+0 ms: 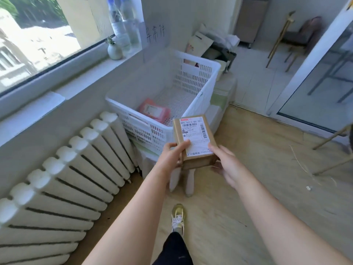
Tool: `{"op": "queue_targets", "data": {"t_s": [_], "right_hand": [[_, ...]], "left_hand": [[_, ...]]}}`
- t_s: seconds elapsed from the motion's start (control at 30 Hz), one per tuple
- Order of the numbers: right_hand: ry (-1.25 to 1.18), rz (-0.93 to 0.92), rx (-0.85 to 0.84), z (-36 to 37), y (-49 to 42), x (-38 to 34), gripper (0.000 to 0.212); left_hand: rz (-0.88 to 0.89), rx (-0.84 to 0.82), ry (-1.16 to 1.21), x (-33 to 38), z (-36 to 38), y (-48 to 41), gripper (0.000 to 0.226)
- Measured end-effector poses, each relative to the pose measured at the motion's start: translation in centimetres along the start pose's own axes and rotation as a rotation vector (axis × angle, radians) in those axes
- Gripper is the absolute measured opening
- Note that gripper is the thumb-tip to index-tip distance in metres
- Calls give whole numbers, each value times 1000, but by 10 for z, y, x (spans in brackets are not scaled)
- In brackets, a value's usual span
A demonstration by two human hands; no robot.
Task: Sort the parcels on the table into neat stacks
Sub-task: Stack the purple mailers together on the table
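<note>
Brown parcel [193, 138] is held in the air, label up, close to the near corner of the white basket [133, 113], which stands at 11 o'clock from it. Left hand [172, 155] and right hand [227, 165] both clamp its near end, one per corner. A pink parcel [154, 110] lies inside the basket. Risk: the far end is unsupported, so a slackened grip would likely tip it forward onto the basket rim or the floor

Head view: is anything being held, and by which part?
Yes: a brown cardboard parcel, gripped at its near end by both hands, the left hand on its left edge, the right hand on its right edge.
</note>
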State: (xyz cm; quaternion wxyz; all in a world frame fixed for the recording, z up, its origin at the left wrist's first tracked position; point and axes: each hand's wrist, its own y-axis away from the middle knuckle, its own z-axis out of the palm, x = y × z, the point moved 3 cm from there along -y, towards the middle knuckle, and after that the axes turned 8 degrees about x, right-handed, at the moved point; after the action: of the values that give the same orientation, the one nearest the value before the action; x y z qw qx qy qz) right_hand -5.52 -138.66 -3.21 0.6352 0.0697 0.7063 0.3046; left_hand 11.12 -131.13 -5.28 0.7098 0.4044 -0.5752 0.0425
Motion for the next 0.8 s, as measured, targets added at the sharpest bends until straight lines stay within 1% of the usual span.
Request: {"op": "queue_targets", "data": {"t_s": [0.1, 0.17, 0.3, 0.4, 0.47, 0.5, 0.6, 0.63, 0.7, 0.8], "right_hand": [[0, -8, -9, 21, -62, -45, 26], [36, -7, -11, 36, -99, -75, 28], [60, -22, -16, 56, -162, -121, 23], [129, -36, -42, 68, -205, -144, 27], [208, -53, -65, 80, -236, -158, 30], [267, -61, -92, 90, -256, -166, 32], [431, -84, -196, 118, -299, -181, 43], [490, -80, -254, 129, -312, -185, 43], [611, -58, -372, 149, -339, -188, 37], [824, 11, -519, 172, -376, -177, 30]], "left_hand": [[-15, 19, 52, 42, 6, -62, 61], [-22, 46, 66, 72, 8, -101, 54], [-5, 81, 72, 117, 12, -164, 57], [-16, 87, 64, 137, 16, -201, 50], [-44, 130, 77, 146, 13, -225, 60], [-64, 176, 98, 149, 10, -239, 64], [-119, 320, 108, 146, -3, -271, 49], [-147, 373, 116, 144, -7, -280, 49], [-226, 492, 132, 135, -11, -293, 49], [-380, 612, 141, 113, -10, -307, 40]]}}
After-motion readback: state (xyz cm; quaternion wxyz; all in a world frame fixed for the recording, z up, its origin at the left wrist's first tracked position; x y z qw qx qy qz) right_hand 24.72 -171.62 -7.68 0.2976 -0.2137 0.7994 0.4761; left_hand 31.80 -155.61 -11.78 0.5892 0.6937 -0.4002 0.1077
